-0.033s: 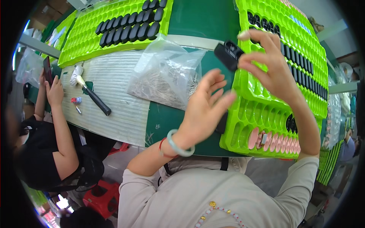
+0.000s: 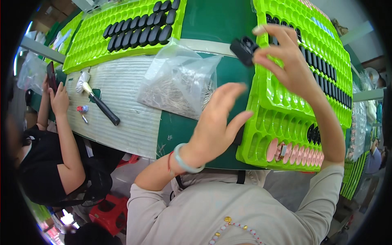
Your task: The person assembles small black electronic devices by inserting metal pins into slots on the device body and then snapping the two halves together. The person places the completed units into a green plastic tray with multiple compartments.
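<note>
A small black case (image 2: 243,51) with an open lid, like an earbud charging case, is at the fingertips of my right hand (image 2: 286,61). Thumb and fingers of that hand pinch its right side, above the edge of a bright green moulded tray (image 2: 259,81). My left hand (image 2: 212,126) is open and holds nothing, its thumb spread away from the fingers. Just beyond it lies a clear plastic bag (image 2: 175,81) full of thin metal pins or wires. Part of another black object (image 2: 239,136) shows behind my left hand.
Green trays on the right hold rows of black pieces (image 2: 326,85) and pink pieces (image 2: 296,154). Another green tray (image 2: 90,45) at the far left carries black cases (image 2: 141,36). A black-handled hammer (image 2: 104,109) lies on a pale mat (image 2: 134,126). A co-worker's hand (image 2: 60,100) holds a phone.
My right hand and the black case have moved slightly farther away. My left hand's fingers have straightened, and the hand has shifted a little nearer to me.
</note>
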Available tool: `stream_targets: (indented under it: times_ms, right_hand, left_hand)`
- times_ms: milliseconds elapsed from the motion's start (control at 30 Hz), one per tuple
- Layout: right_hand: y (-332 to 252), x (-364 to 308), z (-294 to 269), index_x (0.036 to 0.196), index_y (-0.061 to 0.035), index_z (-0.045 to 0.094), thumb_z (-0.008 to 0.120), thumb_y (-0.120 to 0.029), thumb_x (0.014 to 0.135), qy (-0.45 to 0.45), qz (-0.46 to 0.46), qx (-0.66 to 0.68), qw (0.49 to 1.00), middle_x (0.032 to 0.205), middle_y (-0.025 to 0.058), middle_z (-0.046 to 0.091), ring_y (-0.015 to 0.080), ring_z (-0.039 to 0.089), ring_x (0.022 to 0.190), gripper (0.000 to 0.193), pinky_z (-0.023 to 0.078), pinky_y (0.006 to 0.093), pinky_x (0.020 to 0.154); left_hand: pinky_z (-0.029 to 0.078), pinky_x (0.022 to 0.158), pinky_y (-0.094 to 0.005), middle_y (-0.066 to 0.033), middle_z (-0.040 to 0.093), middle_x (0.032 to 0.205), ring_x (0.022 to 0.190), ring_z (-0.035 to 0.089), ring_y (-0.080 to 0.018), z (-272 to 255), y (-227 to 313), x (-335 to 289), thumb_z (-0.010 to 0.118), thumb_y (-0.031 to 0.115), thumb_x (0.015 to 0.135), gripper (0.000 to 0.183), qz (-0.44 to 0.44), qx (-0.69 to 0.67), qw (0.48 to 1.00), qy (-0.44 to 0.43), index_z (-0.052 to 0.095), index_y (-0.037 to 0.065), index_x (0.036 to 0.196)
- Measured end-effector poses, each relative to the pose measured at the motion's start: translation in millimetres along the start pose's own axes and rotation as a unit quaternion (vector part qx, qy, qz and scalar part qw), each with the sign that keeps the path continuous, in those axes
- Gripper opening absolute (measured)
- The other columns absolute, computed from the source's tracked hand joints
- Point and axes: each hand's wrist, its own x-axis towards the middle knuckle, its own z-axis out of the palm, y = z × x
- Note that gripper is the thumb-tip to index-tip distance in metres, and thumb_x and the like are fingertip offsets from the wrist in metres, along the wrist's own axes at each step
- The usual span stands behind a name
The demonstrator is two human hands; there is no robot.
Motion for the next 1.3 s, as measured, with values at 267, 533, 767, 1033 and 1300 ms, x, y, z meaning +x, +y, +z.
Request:
stream_targets:
  times_ms: [267,533,767,1033,1300]
  right_hand:
    - [137,120,136,0.078,-0.0151,0.072,0.068,-0.022,0.073,0.056,0.05,-0.151,0.986,0.109,0.0004,0.053,0.0241,0.04,0.108,0.009,0.034,0.0418,0.089]
    - [179,139,158,0.081,-0.013,0.072,0.068,-0.023,0.073,0.019,0.135,-0.176,0.975,0.104,0.001,0.054,0.0255,0.041,0.107,0.013,0.033,0.042,0.088]
    - [176,138,165,0.076,-0.0092,0.07,0.068,-0.028,0.073,0.024,0.135,-0.163,0.977,0.095,0.0072,0.057,0.0286,0.044,0.1,0.019,0.035,0.043,0.086]
    - [152,128,122,0.083,-0.0097,0.07,0.07,-0.029,0.07,0.068,0.111,-0.132,0.983,0.096,0.0096,0.056,0.0304,0.044,0.101,0.023,0.036,0.0434,0.085]
    - [-46,-44,-6,0.096,-0.0032,0.064,0.064,-0.012,0.082,0.069,0.19,0.25,0.947,0.081,0.0056,0.066,0.0139,0.063,0.068,0.016,0.049,0.0273,0.065]
  left_hand:
    - [0.046,0.067,-0.04,-0.0159,0.057,0.087,0.078,0.056,-0.034,-62,-36,23,0.07,0.01,0.069,0.017,0.003,0.449,0.886,-0.118,0.06,0.0,0.079]
    - [0.045,0.062,-0.0376,-0.0133,0.061,0.076,0.069,0.059,-0.0315,-54,-52,14,0.067,0.009,0.074,0.009,-0.022,0.332,0.942,-0.049,0.062,0.002,0.076]
    - [0.046,0.057,-0.0357,-0.0124,0.062,0.078,0.064,0.059,-0.0301,-53,-40,9,0.064,0.006,0.078,0.003,0.023,0.322,0.946,-0.025,0.062,0.003,0.079]
    - [0.048,0.063,-0.023,-0.0057,0.062,0.078,0.066,0.058,-0.0126,-45,-17,4,0.062,0.003,0.083,0.006,-0.183,-0.159,0.97,0.007,0.064,0.002,0.089]
    - [0.05,0.072,-0.024,-0.0075,0.064,0.091,0.079,0.06,-0.0119,-6,3,2,0.055,0.011,0.091,0.015,-0.29,-0.457,0.841,-0.016,0.058,0.001,0.101]
